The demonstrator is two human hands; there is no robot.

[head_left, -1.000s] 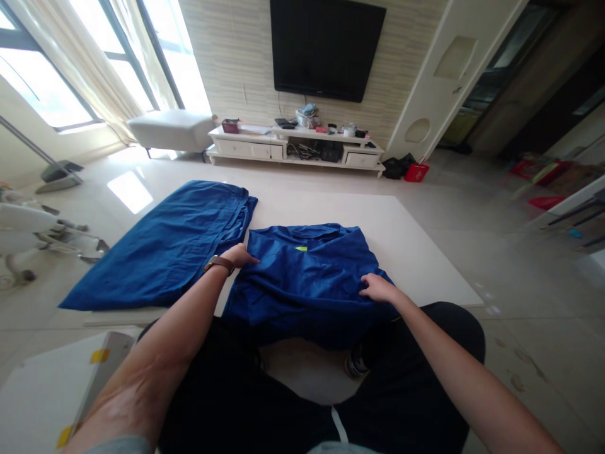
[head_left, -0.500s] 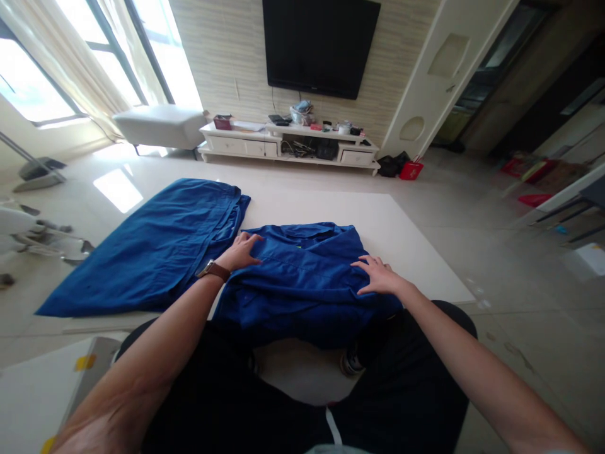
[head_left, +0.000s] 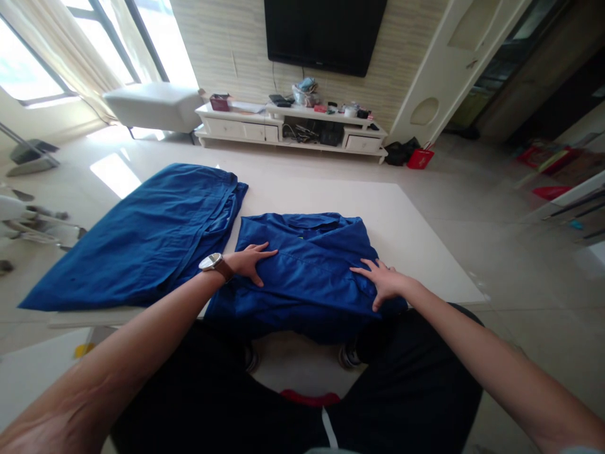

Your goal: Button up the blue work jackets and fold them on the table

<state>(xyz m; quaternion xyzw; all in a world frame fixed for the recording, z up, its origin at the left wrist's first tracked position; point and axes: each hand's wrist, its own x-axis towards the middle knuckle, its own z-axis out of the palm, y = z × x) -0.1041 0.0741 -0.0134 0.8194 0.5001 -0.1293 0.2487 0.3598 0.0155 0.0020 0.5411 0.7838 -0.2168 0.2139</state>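
A dark blue jacket (head_left: 302,271) lies partly folded in front of me, its collar at the far side and its near end hanging over the edge toward my knees. On its left side rests my left hand (head_left: 250,261), fingers spread. My right hand (head_left: 384,280) lies on the jacket's right side, also with fingers apart. Neither hand grips the cloth. To the left lies a second blue garment (head_left: 137,239), folded in a long wedge shape, close to the jacket.
Both garments lie on a low white table (head_left: 425,258). Beyond it stand a white TV cabinet (head_left: 236,131) with small items on top, a grey bench (head_left: 154,107) and a red bag (head_left: 420,158). A dustpan (head_left: 33,162) stands on the floor at far left.
My left hand has slid nearer along the jacket's left side, and the left folded edge now lies straighter. My right hand stays on the right side, a little lower. The view has tilted down slightly.
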